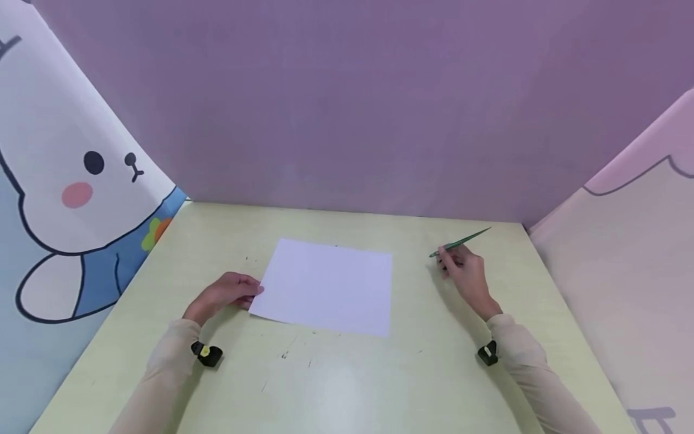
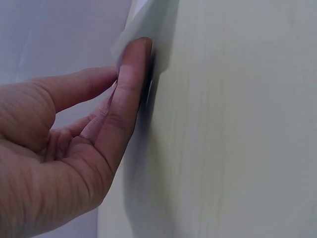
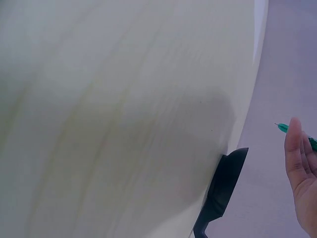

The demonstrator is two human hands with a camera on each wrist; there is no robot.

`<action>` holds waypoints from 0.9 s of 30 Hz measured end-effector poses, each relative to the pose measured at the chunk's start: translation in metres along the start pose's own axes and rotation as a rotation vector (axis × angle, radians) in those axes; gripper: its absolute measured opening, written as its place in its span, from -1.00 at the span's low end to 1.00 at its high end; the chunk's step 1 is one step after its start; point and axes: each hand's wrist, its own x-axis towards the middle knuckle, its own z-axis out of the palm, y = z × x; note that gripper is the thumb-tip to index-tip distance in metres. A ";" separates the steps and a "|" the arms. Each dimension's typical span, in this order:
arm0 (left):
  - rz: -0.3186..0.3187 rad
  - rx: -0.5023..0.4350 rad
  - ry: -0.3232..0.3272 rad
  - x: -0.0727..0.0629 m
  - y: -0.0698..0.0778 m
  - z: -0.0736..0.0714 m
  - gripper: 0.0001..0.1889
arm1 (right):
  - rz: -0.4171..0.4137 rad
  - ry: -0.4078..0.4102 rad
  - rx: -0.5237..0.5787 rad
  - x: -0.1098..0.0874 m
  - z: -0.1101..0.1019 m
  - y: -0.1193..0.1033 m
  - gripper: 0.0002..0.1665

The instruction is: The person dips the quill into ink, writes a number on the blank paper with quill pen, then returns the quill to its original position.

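Observation:
A blank white sheet of paper lies on the pale yellow table. My left hand pinches its left edge; in the left wrist view the thumb is on one face and the fingers are behind the lifted corner. To the right of the sheet, my right hand holds a slim green pen above the table, its tip pointing left toward the paper. At the right edge of the right wrist view, fingers partly cover the green pen.
Small dark marks dot the tabletop in front of the paper. A purple wall rises behind the table. Side panels stand left and right, the left one with a cartoon animal. Black wrist cameras hang at both cuffs.

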 end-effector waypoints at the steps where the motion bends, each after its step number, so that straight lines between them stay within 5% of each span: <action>1: -0.003 -0.006 0.003 0.000 0.000 0.001 -0.68 | 0.005 -0.001 0.002 0.000 0.000 0.000 -0.81; 27: -0.023 -0.096 0.026 -0.001 0.003 0.019 -0.72 | -0.024 0.052 -0.010 -0.002 0.016 0.003 -0.86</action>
